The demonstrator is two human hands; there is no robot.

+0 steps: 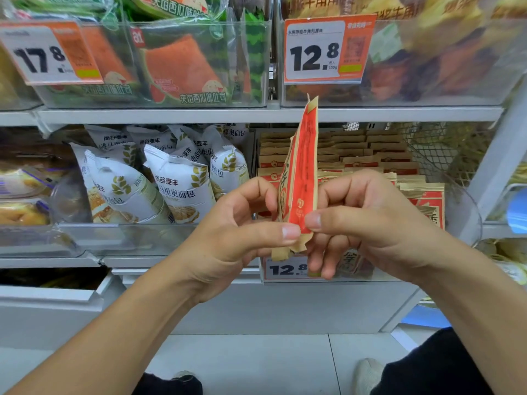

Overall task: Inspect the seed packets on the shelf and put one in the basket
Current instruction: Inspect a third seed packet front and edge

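A red and tan seed packet (302,172) stands upright, edge-on to me, in front of the shelf. My left hand (242,223) pinches its lower left edge between thumb and fingers. My right hand (368,220) pinches its lower right edge the same way. Behind the hands, a clear bin (467,212) on the middle shelf holds several matching red and tan packets (370,161) stacked in rows. No basket is in view.
White bread bags (176,183) fill the bin to the left. The upper shelf holds green-orange snack packs (182,67) and price tags 17.8 (48,52) and 12.8 (322,49). A wire mesh (445,149) sits right of the packets. My dark trousers and shoes show at the bottom.
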